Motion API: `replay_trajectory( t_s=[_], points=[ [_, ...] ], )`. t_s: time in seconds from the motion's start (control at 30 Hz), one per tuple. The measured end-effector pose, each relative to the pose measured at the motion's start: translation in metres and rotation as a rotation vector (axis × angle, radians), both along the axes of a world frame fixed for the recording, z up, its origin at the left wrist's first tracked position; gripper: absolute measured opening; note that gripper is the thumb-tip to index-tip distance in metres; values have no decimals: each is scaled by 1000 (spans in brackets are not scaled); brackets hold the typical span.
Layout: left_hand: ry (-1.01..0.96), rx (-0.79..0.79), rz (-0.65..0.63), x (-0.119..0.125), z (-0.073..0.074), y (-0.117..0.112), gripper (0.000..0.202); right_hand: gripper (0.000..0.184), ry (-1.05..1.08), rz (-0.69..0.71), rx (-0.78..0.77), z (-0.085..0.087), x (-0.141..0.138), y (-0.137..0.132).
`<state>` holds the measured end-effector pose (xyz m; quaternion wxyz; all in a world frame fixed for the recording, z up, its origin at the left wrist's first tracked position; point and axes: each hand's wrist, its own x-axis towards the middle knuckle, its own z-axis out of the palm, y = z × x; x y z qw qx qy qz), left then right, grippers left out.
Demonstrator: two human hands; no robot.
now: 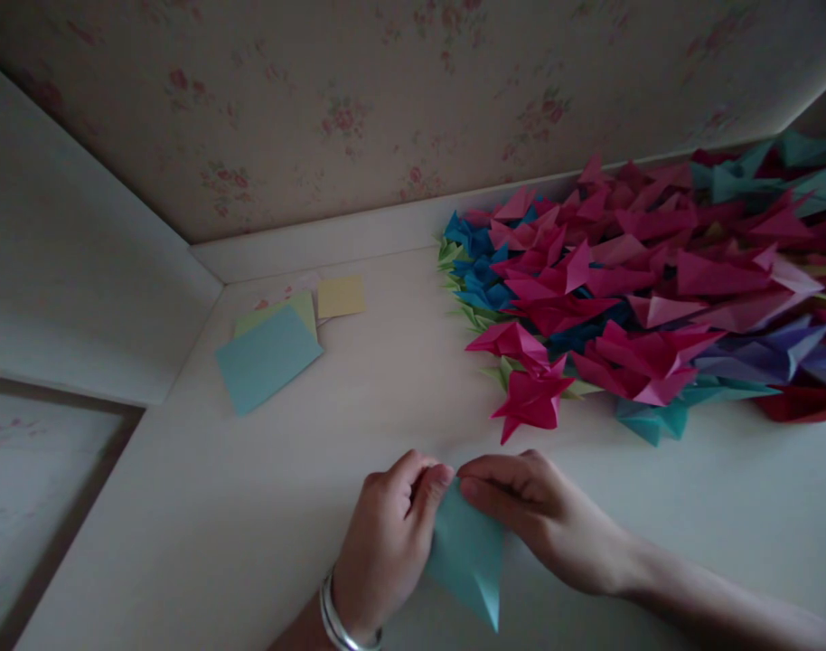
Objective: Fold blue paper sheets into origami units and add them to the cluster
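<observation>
A partly folded sheet of light teal origami paper point(468, 551) is held between both hands near the front of the white table. My left hand point(392, 533), with a silver bangle at the wrist, pinches its upper left edge between thumb and curled fingers. At the top corner my right hand point(541, 506) grips the paper between thumb and forefinger. The two sets of fingertips almost meet there. One pointed corner of the paper hangs down toward me. Parts of its left side are hidden behind my left hand.
A large heap of folded paper figures point(630, 262), mostly pink with blue, green, teal and purple, covers the right rear. Flat sheets lie at left: teal point(269, 359), green point(307, 312) and small yellow point(341, 297). A floral wall point(345, 117) rises behind, a white panel point(67, 235) at left.
</observation>
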<state>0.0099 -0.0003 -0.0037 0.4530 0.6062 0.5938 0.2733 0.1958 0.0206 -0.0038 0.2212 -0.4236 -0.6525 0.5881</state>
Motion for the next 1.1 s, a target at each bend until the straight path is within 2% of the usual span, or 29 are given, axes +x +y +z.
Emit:
replay_trajectory(
  t_s=[0.1, 0.23, 0.43, 0.6, 0.77, 0.93, 1.1],
  points=[
    [-121, -157, -62, -8, 0, 4, 24, 35, 34, 52, -51, 1, 4, 4],
    [-216, -297, -131, -11, -1, 7, 29, 34, 45, -49, -15, -2, 6, 4],
    [-212, -236, -87, -4, 2, 2, 24, 25, -19, -192, 147, -8, 1, 1],
    [-324, -370, -55, 0, 1, 1, 26, 25, -16, -210, 184, -10, 0, -4],
    [-287, -370, -51, 0, 2, 5, 19, 23, -35, -222, 215, -10, -2, -4],
    [-304, -429, -41, 3, 8, 6, 18, 21, -61, -326, 296, -10, -3, -3],
    [-351, -446, -35, 5, 3, 3, 22, 18, -63, -341, 353, -13, -2, -4]
  ],
)
